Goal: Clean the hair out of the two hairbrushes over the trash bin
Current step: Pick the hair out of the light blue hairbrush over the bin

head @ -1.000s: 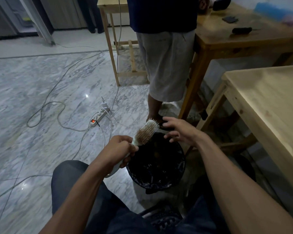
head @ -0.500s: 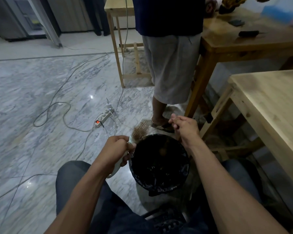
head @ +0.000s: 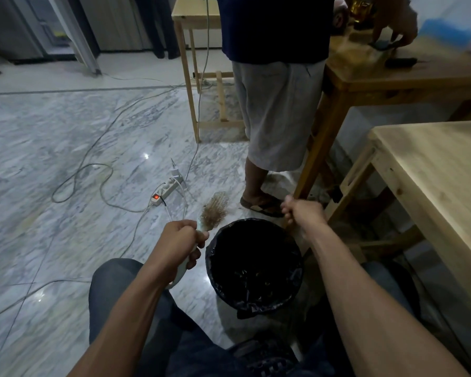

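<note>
One hairbrush (head: 214,210), matted with hair, sat in the left hand (head: 178,240), its grip curled round the handle, just left of the trash bin (head: 253,263). The right hand (head: 303,213), fingers curled beyond the bin's far rim, may have pinched hair; I cannot tell. Cleaning looked barely begun, and no second brush showed.

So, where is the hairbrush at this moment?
In the head view, the hairbrush is left of centre, its handle gripped by the left hand, its bristle head beside the trash bin's upper-left rim.
</note>
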A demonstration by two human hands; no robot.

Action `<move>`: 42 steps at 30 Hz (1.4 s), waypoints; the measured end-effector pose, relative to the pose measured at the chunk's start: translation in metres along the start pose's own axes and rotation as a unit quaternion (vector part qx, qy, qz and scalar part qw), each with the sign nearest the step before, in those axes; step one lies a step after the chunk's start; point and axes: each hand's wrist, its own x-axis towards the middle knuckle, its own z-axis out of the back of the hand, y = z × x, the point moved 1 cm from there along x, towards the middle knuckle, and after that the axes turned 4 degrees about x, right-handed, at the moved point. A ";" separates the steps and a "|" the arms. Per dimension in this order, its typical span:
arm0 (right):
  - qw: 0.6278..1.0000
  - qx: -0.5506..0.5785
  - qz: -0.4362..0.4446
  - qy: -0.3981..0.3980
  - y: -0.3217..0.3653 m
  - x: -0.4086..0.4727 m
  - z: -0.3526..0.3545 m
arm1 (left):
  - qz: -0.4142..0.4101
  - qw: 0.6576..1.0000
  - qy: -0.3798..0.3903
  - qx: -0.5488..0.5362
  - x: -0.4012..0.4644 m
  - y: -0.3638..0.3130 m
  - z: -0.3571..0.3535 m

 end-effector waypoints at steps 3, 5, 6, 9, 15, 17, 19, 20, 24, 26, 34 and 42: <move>0.959 -0.260 -0.031 0.109 -0.018 -0.003 -0.011 | -0.019 1.000 0.014 0.017 -0.003 -0.003 -0.007; 0.966 -0.218 0.060 0.123 -0.015 -0.007 -0.018 | -0.023 0.999 0.018 0.038 -0.004 -0.002 -0.011; 0.974 -0.158 0.093 0.136 -0.010 -0.010 -0.021 | -0.023 0.999 0.019 0.046 -0.004 -0.002 -0.012; 0.962 -0.074 0.117 0.236 0.002 -0.025 -0.028 | -0.033 0.997 0.027 0.069 -0.007 -0.001 -0.017; 0.918 -0.192 0.199 0.283 0.000 -0.033 -0.023 | -0.027 0.999 -0.010 0.034 0.000 -0.004 -0.013; 0.935 -0.153 0.209 0.243 -0.003 -0.027 -0.016 | -0.018 0.999 -0.024 0.018 0.004 0.000 -0.008; 0.951 -0.095 0.209 0.206 -0.003 -0.020 -0.009 | -0.017 0.998 -0.049 0.020 0.009 0.005 -0.003; 0.959 -0.064 0.205 0.184 -0.001 -0.018 -0.003 | -0.018 0.997 -0.070 0.018 0.011 0.007 0.000; 0.954 -0.147 0.214 0.149 -0.005 -0.013 0.007 | -0.025 0.994 -0.107 0.024 0.016 0.010 0.012; 0.933 -0.242 0.199 0.176 -0.014 -0.015 0.001 | -0.030 0.995 -0.083 0.046 0.013 0.012 0.005; 0.941 -0.212 0.106 0.244 -0.006 -0.026 -0.006 | -0.045 0.997 -0.007 0.056 -0.002 0.003 -0.033; 0.923 -0.215 0.205 0.244 -0.016 -0.032 -0.023 | -0.045 0.998 -0.007 0.053 -0.007 0.000 -0.043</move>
